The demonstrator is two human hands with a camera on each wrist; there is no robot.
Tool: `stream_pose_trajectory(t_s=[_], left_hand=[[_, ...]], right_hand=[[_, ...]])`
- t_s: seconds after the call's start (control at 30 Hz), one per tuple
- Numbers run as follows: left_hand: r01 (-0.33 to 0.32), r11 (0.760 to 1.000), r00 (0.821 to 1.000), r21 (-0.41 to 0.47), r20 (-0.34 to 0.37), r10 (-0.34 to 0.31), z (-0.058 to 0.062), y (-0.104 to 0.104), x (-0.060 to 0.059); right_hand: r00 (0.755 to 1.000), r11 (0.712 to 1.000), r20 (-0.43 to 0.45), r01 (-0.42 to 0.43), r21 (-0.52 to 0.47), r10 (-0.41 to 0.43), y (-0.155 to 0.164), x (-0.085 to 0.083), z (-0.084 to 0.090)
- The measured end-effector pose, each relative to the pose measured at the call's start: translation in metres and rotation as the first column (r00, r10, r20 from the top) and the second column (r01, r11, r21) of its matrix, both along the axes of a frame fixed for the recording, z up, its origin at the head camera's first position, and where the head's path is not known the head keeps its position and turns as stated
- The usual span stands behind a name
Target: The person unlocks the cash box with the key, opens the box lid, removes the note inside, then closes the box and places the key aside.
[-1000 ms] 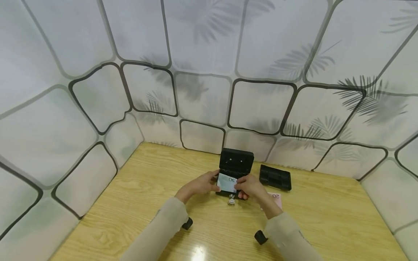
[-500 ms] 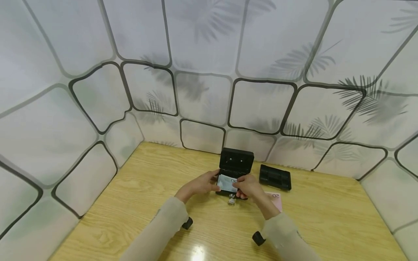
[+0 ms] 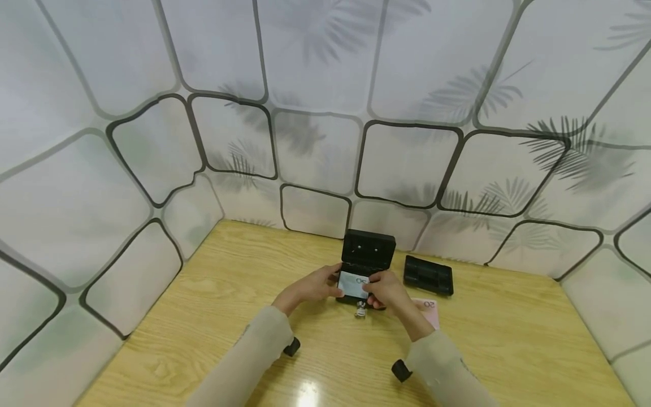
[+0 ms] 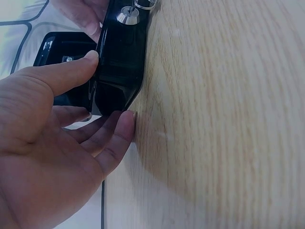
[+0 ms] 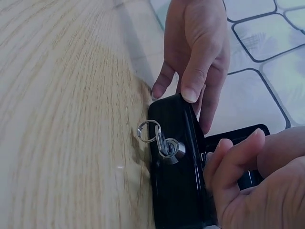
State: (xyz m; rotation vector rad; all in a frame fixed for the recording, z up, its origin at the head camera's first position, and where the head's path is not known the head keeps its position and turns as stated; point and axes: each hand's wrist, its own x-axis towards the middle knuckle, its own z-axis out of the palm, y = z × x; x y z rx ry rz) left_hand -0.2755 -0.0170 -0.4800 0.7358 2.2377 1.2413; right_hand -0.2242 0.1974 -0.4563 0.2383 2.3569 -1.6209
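A small black cash box [image 3: 369,249] stands on the table with its lid raised. Inside it lies a bluish-green 50 banknote [image 3: 352,284]. At the box's left side, my left hand [image 3: 316,285] holds the box; its thumb presses on the rim while the fingers rest along the end wall [image 4: 114,98]. My right hand [image 3: 390,290] pinches the note's right edge over the box; in the right wrist view its fingers [image 5: 245,157] bend over the opening and hide the note. Keys on a ring [image 5: 162,143] hang from the lock on the front wall.
Right of the box lies a black compartment tray [image 3: 429,276]. A pink 20 banknote [image 3: 429,311] lies on the wooden table [image 3: 244,254], partly under my right forearm. A patterned cloth wall [image 3: 315,209] rises close behind the box.
The 50 banknote sits slightly lower and flatter in the box. My right hand has shifted a little left, still pinching it; the left hand has stayed in place.
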Motion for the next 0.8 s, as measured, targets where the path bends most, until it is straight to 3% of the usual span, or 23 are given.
stream_pose_trajectory(t_s=[0.43,0.8], left_hand=[[-0.021,1.0,1.0,0.012,0.008,0.02,0.0007,0.0005,0.0002],[-0.005,1.0,1.0,-0.003,-0.008,0.005,-0.0025,0.0009,-0.0014]], right_hand=[[0.995,0.992,-0.027,0.091,-0.085,-0.093,-0.0031,-0.0037,-0.0046],[0.991,0.992,-0.061,0.115,-0.06,-0.118,-0.0016,-0.0028,-0.0094]])
